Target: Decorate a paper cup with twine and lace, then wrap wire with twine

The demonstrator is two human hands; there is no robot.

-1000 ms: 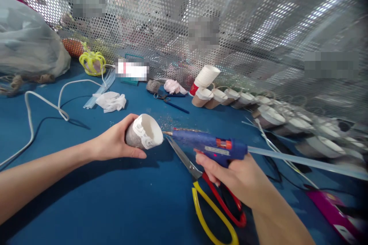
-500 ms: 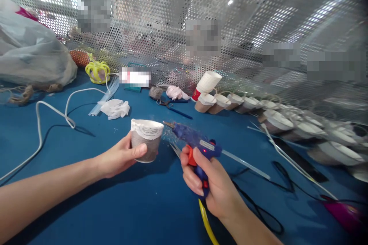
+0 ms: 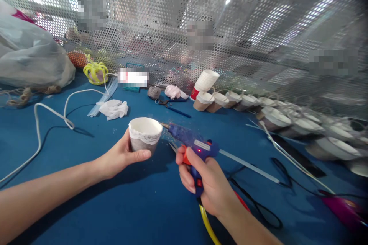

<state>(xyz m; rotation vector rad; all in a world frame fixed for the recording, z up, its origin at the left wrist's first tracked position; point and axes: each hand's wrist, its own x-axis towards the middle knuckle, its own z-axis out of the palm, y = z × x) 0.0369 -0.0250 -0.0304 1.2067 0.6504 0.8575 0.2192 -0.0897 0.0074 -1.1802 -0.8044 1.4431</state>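
Note:
My left hand (image 3: pixel 123 157) is closed around a small paper cup (image 3: pixel 144 134) with white lace round its rim, held upright above the blue table. My right hand (image 3: pixel 205 178) grips a blue hot glue gun (image 3: pixel 191 141) with an orange trigger. The gun's nozzle touches the cup's rim on its right side. A clear glue stick (image 3: pixel 247 166) juts from the back of the gun. Scissors with red and yellow handles (image 3: pixel 208 222) lie under my right hand, mostly hidden.
A row of decorated cups (image 3: pixel 258 107) and a stack of white cups (image 3: pixel 205 80) stand at the back right. A white cable (image 3: pixel 48 113), crumpled tissue (image 3: pixel 113 109), a yellow ornament (image 3: pixel 96 72), a grey bag (image 3: pixel 31 61) and a perforated metal screen (image 3: pixel 184 26) surround the blue table (image 3: pixel 129 206).
The cup turned from lying sideways to upright. My right hand swung the glue gun round and brought its nozzle against the cup's rim, covering most of the scissors.

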